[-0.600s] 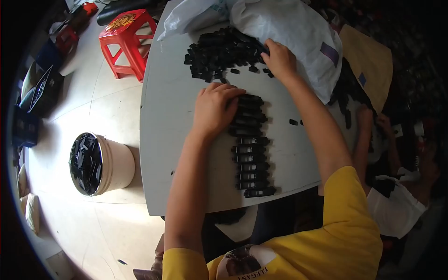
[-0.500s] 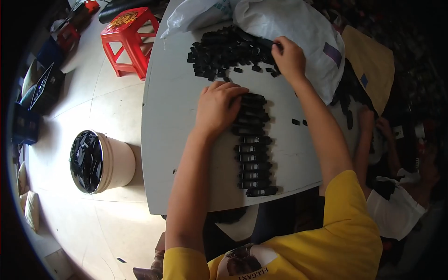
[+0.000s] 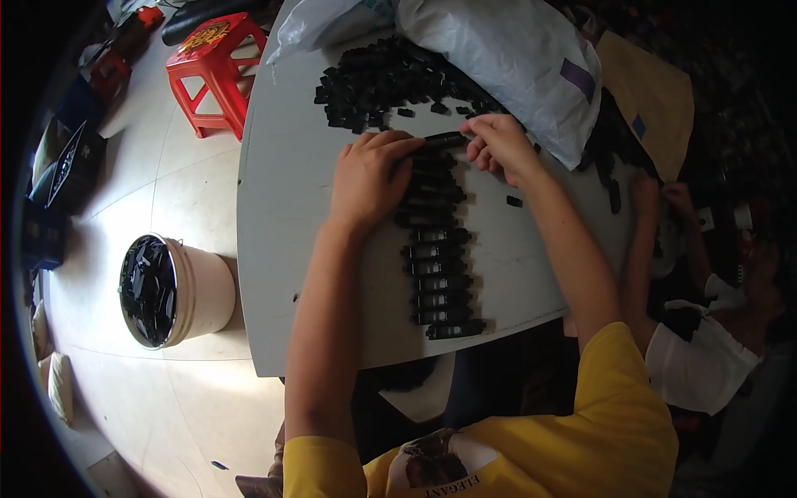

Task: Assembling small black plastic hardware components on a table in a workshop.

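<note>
A column of black plastic parts (image 3: 436,249) lies lined up on the white table (image 3: 282,207), running toward me. My left hand (image 3: 374,178) rests flat on the far left side of that column. My right hand (image 3: 498,145) holds one black part (image 3: 444,139) by its right end at the far end of the column; my left fingertips touch its other end. A loose heap of the same black parts (image 3: 382,79) lies farther back on the table.
A white plastic bag (image 3: 506,58) lies at the table's far right. A red stool (image 3: 216,58) stands to the left, and a cream bucket (image 3: 170,290) full of black parts sits on the floor. Another person's hands (image 3: 664,195) work at the right.
My right hand came back from the heap to the far end of the column with a black part. My left hand shifted slightly along the column's top.
</note>
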`<state>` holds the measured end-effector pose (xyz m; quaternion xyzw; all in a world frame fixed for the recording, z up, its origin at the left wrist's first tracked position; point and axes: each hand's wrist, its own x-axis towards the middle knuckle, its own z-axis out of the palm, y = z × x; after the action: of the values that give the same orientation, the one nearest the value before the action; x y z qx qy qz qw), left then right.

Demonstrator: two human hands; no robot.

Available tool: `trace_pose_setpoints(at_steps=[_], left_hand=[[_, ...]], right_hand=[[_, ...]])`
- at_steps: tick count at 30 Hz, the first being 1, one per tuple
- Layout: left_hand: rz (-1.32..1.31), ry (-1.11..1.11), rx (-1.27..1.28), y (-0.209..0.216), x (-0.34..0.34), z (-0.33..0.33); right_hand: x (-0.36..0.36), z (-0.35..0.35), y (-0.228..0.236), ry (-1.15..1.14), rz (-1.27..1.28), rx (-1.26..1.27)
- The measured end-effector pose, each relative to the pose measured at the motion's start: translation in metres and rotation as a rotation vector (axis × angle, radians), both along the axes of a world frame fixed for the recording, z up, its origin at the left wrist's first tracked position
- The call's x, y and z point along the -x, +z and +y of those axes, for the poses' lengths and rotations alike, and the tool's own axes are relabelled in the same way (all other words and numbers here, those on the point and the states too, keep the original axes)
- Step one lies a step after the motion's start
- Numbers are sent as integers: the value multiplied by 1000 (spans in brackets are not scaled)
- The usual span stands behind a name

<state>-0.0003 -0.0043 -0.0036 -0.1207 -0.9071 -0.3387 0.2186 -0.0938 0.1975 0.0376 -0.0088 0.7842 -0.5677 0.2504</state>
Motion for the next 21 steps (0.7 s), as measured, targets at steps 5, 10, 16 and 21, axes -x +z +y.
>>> trace_pose_setpoints(at_steps=[5,10,16,21], left_hand=[[12,-6,-24,5,2,7],[57,25,-19,-3,-1,2],[46,9,18,3,0,3],[48,0,17,1,1,2]], right_hand=[[2,8,-16,130,495,-216],[-10,-12,-24,150,710,-275],[33,23,-2,-83,628,-200],[53,13,-12,18,913,-426]])
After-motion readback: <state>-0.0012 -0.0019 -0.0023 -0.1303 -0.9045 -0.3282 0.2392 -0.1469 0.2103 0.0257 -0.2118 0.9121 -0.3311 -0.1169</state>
